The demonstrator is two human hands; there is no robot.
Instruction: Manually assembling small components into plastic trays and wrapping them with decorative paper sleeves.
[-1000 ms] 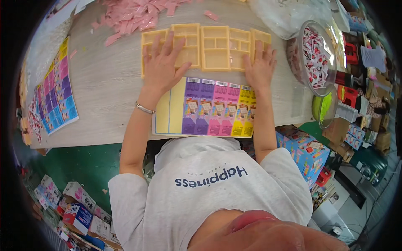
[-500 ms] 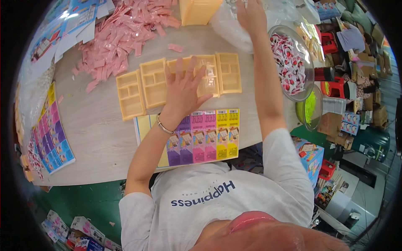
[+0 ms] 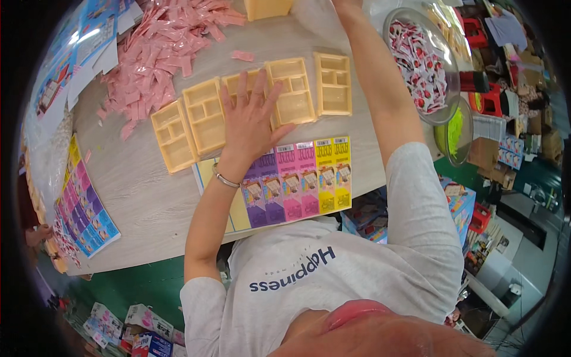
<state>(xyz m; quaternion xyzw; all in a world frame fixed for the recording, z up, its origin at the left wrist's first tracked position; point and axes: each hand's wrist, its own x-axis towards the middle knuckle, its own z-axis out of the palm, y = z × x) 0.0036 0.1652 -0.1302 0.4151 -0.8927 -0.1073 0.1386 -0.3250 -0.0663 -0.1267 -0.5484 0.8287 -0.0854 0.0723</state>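
Yellow trays (image 3: 292,95) seem steadied by the splayed left hand (image 3: 248,124); right hand (image 3: 347,5), toward counter's (image 3: 140,202) far edge, grip unclear.

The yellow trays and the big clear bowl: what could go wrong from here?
The left hand is spread over the yellow trays, so a push might skew their row. The right forearm passes close to the big clear bowl, so a bump could spill its small packets.

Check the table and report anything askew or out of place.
One pink sachet lies alone, apart from the pink sachet heap. The leftmost yellow compartment tray slants, whereas the rightmost tray stands nearly straight, so their row looks uneven.
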